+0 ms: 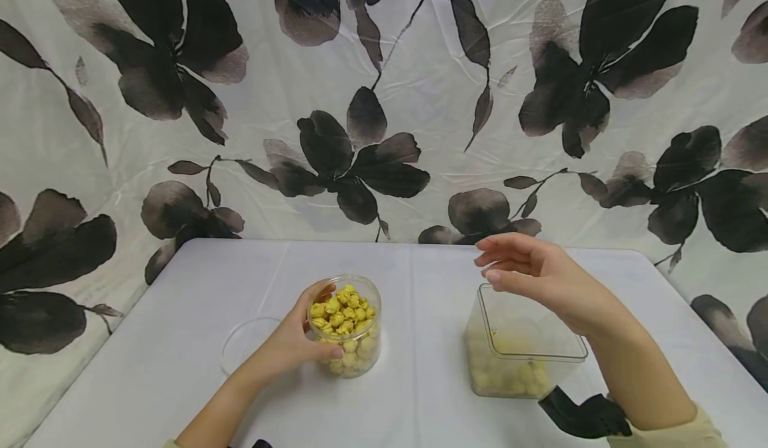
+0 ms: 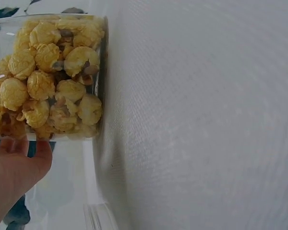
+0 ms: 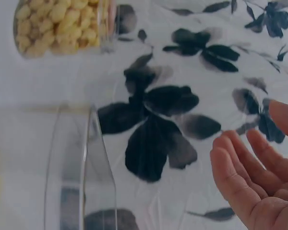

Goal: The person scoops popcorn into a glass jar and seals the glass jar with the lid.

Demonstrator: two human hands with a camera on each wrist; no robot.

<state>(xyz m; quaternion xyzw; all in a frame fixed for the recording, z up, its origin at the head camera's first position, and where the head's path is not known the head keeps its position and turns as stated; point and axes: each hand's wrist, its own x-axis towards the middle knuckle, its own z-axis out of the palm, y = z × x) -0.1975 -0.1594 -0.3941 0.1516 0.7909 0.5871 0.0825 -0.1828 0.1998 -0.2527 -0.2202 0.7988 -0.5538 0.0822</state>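
A round clear jar (image 1: 372, 341) full of yellow popcorn (image 1: 343, 311) stands left of the table's middle, its top uncovered. My left hand (image 1: 298, 335) grips it from the left side, the thumb in front and the fingers behind. To the right stands a clear square container (image 1: 480, 361) with popcorn low inside it. Above its back rim hovers my right hand (image 1: 528, 268), fingers loosely bent and nothing in them. In the right wrist view that hand (image 3: 259, 182) is apart from the container's rim (image 3: 84, 158).
A clear round lid (image 1: 231, 338) lies on the white table (image 1: 414, 408), left of the jar and partly behind the left forearm. A black strap (image 1: 585, 416) is at the right wrist. Behind the table hangs a floral cloth (image 1: 384, 68).
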